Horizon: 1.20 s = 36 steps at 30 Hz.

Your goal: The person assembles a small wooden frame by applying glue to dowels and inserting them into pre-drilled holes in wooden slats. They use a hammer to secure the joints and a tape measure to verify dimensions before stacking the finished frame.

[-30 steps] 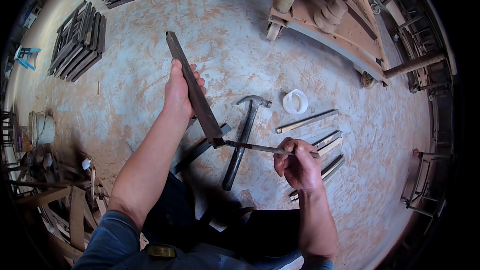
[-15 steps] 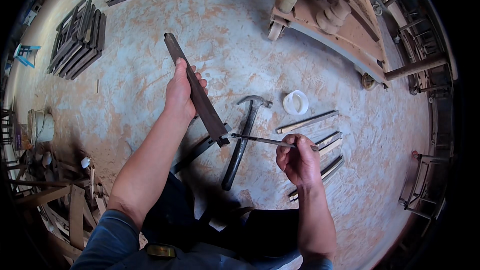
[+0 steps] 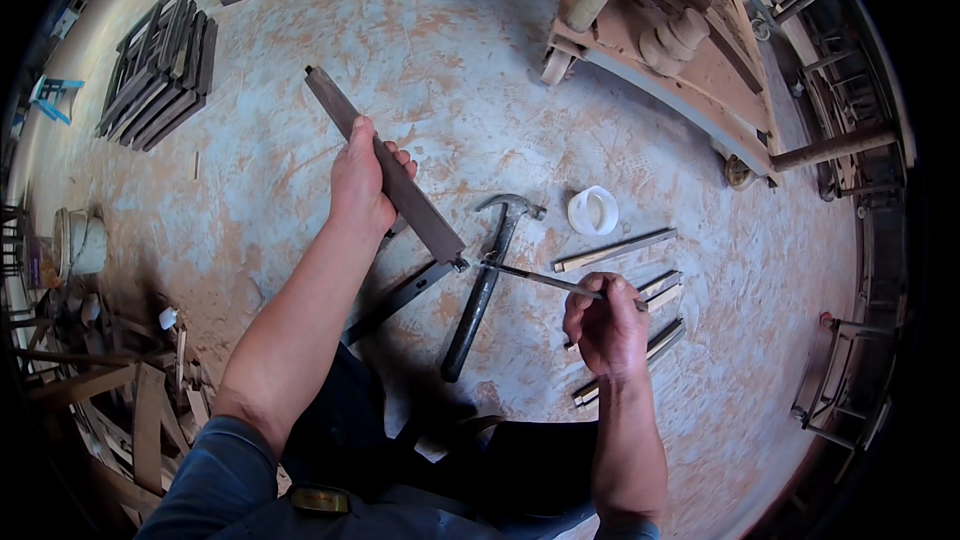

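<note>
My left hand [image 3: 362, 180] is wrapped round a dark brown wooden bar [image 3: 425, 220], held slantwise above the floor. A small tenon shows at the bar's lower end. In the fingers of my right hand [image 3: 612, 330] is a thin dark stick [image 3: 545, 278], its tip pointing left, close to the tenon but apart from it. Whether the stick's tip has bristles I cannot tell. Beneath the tip lies a claw hammer [image 3: 473, 315] with a dark handle. Another dark wooden piece [image 3: 400, 300] with a slot lies beyond my knees, partly hidden by my left arm and the bar.
A small white round tub [image 3: 593, 211] stands right of the hammer, near several narrow wood strips [image 3: 615, 250]. Stacked dark frames [image 3: 160, 70] lie far left. Wood scraps [image 3: 150, 420] and a bucket [image 3: 85, 245] are at the left; a wheeled wooden cart [image 3: 670, 90] stands far right.
The wooden bar has turned in my left hand: its upper end moved left, its lower end right and up. The stick's tip has shifted slightly right.
</note>
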Available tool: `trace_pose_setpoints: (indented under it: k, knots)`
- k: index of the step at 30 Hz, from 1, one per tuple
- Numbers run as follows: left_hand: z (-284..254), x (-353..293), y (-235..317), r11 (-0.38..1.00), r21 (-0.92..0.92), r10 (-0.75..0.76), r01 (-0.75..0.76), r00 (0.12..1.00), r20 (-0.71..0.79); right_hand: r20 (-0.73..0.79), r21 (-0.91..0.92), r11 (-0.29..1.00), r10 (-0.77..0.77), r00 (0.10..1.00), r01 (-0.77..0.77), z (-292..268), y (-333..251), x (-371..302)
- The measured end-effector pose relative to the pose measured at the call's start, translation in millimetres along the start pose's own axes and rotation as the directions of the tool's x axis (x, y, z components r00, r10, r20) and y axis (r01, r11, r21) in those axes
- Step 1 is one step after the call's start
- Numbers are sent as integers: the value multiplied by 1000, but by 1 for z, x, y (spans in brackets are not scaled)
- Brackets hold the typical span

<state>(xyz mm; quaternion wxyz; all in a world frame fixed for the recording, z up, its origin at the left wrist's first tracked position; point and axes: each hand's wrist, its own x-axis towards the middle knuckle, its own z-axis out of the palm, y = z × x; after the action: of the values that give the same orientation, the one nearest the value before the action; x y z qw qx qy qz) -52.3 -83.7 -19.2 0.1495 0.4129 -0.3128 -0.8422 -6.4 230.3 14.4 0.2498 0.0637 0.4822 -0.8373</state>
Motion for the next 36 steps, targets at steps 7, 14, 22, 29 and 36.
trace_pose_setpoints:
  k: [7, 14, 22, 29, 36]
  knots:
    - [1, -2, -2, 988, 76, 133, -135, 991, 36, 68, -136, 989, -39, 997, 48, -5, 3, 2]
    - [4, -8, 2, 980, 141, 150, -142, 987, -51, -231, -167, 966, -235, 944, 200, -34, -21, 15]
    - [-7, 1, 4, 987, 120, 87, -106, 985, 152, -608, -436, 899, -271, 746, -29, -118, 7, 104]
    - [-7, -7, 15, 987, 48, -162, 156, 969, 184, -639, -38, 995, 43, 768, -88, -169, 62, 113]
    - [1, -17, 19, 969, 112, -235, 220, 960, 154, -774, -74, 985, 43, 632, -158, -176, 61, 94]
